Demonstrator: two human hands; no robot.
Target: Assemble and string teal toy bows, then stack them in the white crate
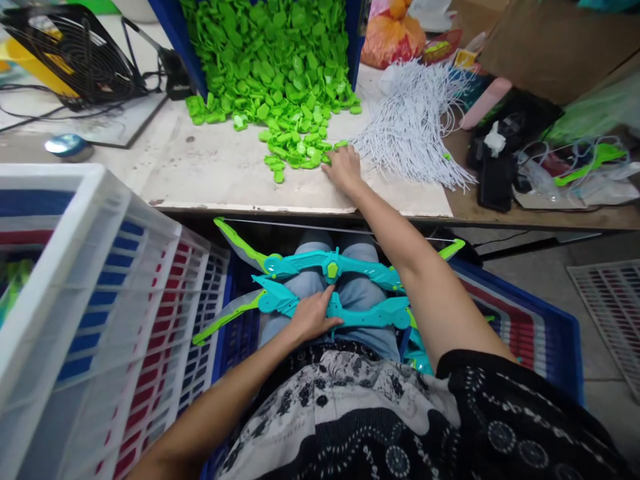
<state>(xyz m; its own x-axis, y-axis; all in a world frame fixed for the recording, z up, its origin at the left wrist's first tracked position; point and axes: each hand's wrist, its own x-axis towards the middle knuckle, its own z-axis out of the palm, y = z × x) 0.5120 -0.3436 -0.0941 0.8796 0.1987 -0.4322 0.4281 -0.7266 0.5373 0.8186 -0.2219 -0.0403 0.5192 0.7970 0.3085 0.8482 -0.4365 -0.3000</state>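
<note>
Two turquoise toy bows with lime-green limbs lie across my lap. The farther toy bow (pixel 300 265) has a white string along its far side and a green piece at its centre. My left hand (pixel 316 313) holds the nearer toy bow (pixel 370 316) at its middle, with the index finger stretched toward the farther one. On the table, my right hand (pixel 344 168) is at the right edge of a heap of small green plastic pieces (pixel 297 148), fingers curled down. What lies under its fingertips is hidden. Beside it spreads a bundle of white strings (pixel 410 127).
A blue bin (pixel 200 50) spills green pieces onto the cardboard sheet (pixel 210 177). A white crate (pixel 100 267) stands at my left, a blue crate (pixel 560 347) at my right. A black fan (pixel 95 57) sits back left; a phone (pixel 495 181) lies at the table's right.
</note>
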